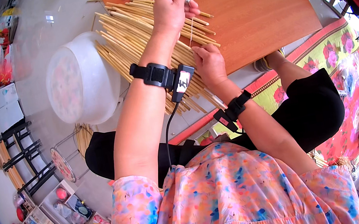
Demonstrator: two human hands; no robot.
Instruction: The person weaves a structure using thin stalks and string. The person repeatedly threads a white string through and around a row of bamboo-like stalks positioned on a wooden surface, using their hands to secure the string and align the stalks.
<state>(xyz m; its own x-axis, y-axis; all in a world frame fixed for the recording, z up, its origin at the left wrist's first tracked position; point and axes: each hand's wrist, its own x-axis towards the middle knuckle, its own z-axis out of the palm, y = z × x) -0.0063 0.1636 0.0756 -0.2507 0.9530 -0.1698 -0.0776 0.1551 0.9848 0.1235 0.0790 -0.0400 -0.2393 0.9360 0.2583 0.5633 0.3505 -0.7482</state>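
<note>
A mat of pale straw-coloured sticks [127, 21], laid side by side, rests over the table's near left corner and hangs past its edge. Above it my left hand [170, 11] is raised with its fingers curled round a thin white string [192, 32]. A small shiny spot, perhaps a ring, shows at its fingers. My right hand [210, 64] is lower, by the sticks' right side, its thumb and forefinger pinched on the string's lower part. Between the hands the string runs nearly straight. Both wrists wear black straps with small devices.
The brown wooden table [262, 10] reaches away in front of me. A white translucent plastic tub [101, 77] stands at the left, near a round-seated stool [62, 164]. Flowered cloth [308, 66] covers the floor at right. Shelves with odds and ends [64, 214] are at lower left.
</note>
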